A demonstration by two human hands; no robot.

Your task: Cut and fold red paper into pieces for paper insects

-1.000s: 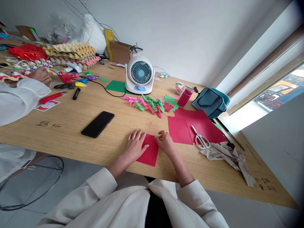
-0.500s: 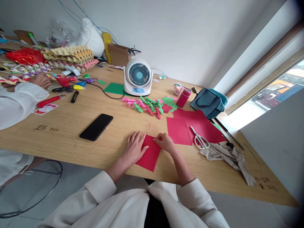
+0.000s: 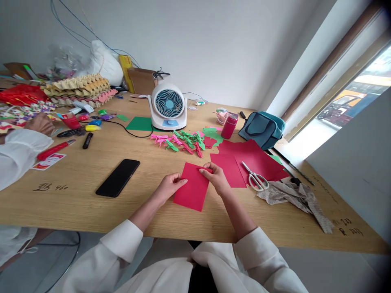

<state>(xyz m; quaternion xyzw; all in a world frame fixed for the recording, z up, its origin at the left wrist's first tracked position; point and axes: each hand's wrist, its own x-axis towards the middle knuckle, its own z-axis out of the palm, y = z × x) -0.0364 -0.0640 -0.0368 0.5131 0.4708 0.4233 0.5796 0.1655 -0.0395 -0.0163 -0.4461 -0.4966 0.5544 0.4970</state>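
Where it shows, the held paper (image 3: 193,190) is red

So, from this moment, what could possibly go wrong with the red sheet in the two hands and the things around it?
The red sheet, held by the left hand and right hand, might crease if they pull unevenly.
The fan faces the loose paper cut-outs; if it blows, they could scatter.
The scissors lie to the right of the right hand, tips exposed, so a careless reach could meet them.

Sheet (image 3: 193,192) between phone (image 3: 118,178) and scissors (image 3: 251,174)
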